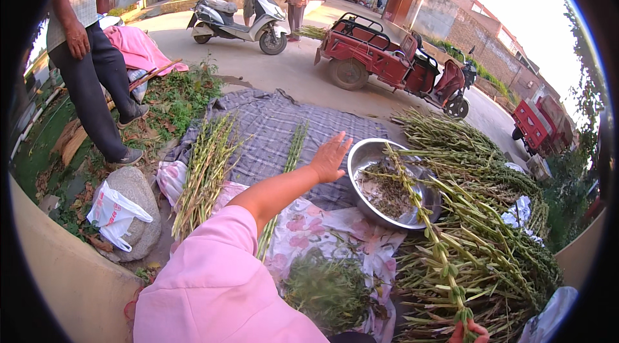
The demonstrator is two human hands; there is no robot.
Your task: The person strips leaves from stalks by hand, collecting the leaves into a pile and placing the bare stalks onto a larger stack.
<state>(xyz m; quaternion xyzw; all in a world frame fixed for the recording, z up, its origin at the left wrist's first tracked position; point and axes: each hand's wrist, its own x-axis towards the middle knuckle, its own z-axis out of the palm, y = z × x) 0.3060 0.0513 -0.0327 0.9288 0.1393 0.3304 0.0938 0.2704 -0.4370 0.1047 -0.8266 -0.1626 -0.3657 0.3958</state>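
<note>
My left hand (331,157) reaches forward on an outstretched arm, fingers spread, holding nothing, just left of a steel basin (355,200). Dry plant debris (384,188) lies inside the basin. At the bottom right, my right hand (471,333) grips the lower end of a green stalk with pods, apparently a sesame stalk (441,251). Its far end crosses over the basin. A large heap of similar stalks (483,232) spreads along the right side. Stripped green leaves (326,290) are piled on a floral cloth (300,227) before me. A few stalks (296,147) pass beneath my left arm.
A stalk bundle (208,173) lies left on a plaid cloth (261,120). A plastic bag (118,212) rests on a boulder (145,198). One person (92,62) stands at left; two others are behind a scooter (237,19). A red cargo tricycle (382,57) stands beyond.
</note>
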